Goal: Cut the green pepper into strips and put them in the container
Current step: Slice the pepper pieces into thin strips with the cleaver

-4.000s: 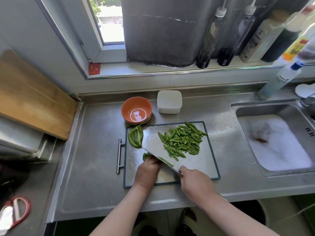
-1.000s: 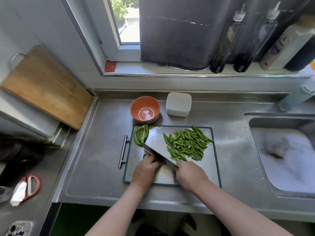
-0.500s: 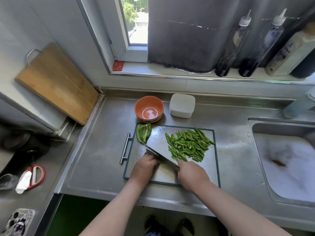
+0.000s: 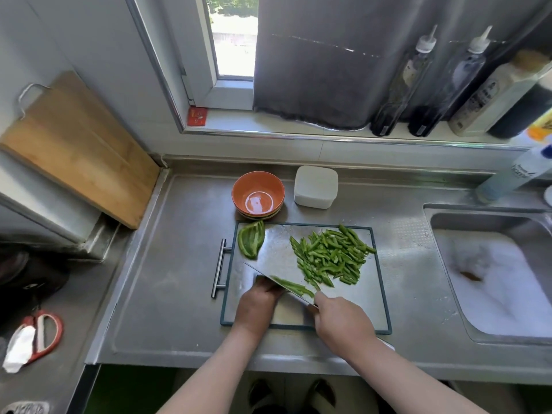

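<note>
A steel cutting board (image 4: pixel 370 297) lies on the counter. A pile of green pepper strips (image 4: pixel 330 256) covers its far right part. An uncut pepper piece (image 4: pixel 251 242) sits at the far left corner. My right hand (image 4: pixel 342 322) grips the handle of a cleaver (image 4: pixel 280 258), whose broad blade slants across the board. Freshly cut strips (image 4: pixel 294 286) lie against the blade's right face. My left hand (image 4: pixel 258 304) presses down just left of the blade; whatever pepper it holds is hidden under the fingers. A white lidded container (image 4: pixel 315 186) stands behind the board.
Stacked orange bowls (image 4: pixel 258 194) sit next to the container. A sink (image 4: pixel 493 276) full of foam is at the right, bottles (image 4: pixel 400 85) line the windowsill, a wooden board (image 4: pixel 74 144) leans at the left, and red scissors (image 4: pixel 38 333) lie on the lower left counter.
The view has shifted. Both hands stay at the board's near edge and the cleaver keeps slicing; new strips now lie beside the blade.
</note>
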`<control>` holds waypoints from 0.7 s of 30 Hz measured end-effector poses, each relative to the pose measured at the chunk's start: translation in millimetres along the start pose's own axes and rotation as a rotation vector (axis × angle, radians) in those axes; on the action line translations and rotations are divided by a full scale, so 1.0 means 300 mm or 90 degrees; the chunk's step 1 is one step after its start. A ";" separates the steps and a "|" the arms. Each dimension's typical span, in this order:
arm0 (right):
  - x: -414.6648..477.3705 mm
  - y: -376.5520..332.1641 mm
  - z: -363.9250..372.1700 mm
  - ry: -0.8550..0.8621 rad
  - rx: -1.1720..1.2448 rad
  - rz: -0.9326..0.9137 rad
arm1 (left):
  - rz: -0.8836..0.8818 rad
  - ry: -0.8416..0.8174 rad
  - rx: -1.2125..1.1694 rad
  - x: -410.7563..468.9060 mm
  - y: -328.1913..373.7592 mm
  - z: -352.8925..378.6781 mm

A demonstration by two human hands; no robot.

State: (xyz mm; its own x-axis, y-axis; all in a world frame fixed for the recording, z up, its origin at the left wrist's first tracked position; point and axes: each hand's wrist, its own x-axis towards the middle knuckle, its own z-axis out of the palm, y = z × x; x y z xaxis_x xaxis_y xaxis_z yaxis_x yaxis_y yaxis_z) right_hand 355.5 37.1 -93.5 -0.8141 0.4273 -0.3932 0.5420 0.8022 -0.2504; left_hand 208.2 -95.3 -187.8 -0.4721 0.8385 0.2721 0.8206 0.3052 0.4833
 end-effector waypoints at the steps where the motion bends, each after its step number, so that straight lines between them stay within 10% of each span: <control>1: -0.004 -0.003 0.000 0.001 0.000 0.005 | 0.000 0.001 -0.001 -0.002 -0.006 0.004; 21: 0.056 -0.008 0.013 -0.040 0.055 0.037 | -0.021 0.049 -0.014 0.003 -0.022 0.018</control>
State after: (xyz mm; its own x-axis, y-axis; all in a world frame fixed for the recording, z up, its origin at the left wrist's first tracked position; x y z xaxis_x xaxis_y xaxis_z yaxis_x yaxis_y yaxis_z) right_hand 341.4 40.6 -103.0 -0.7676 0.4429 -0.4633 0.6060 0.7369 -0.2995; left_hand 204.0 -94.0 -195.3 -0.5227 0.7909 0.3182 0.7975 0.3218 0.5104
